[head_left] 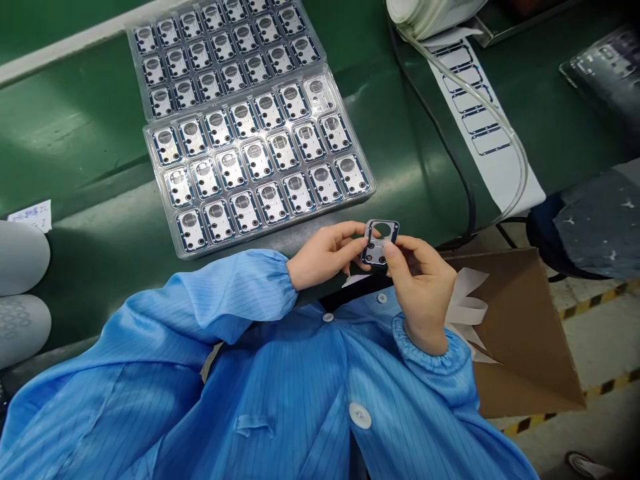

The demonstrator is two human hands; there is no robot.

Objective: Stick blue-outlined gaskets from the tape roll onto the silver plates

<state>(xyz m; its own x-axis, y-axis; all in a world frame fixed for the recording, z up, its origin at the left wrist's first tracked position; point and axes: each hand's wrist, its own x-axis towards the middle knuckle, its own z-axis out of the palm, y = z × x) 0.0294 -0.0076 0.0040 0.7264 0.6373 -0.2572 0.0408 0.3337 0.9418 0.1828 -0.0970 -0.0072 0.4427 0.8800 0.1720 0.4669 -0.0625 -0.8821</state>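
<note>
Between my two hands, just past the table's front edge, is a small metal plate (383, 232) with a large round hole, smaller holes and a dark blue border. My left hand (330, 252) grips its left side between thumb and fingers. On its right side, the thumb of my right hand (420, 280) presses on the face while the fingers curl behind it. A clear plastic tray (273, 227) to the left carries rows of similar plates. Its top right pocket (320, 93) looks different, with no blue-edged plate visible in it.
A second tray (137, 77) of plates adjoins behind. At the right, a label strip (487, 127) hangs from a roll (425, 17), with cables (440, 127) alongside. A cardboard box (525, 340) with paper strips stands below the edge. White rolls (23, 260) sit at far left.
</note>
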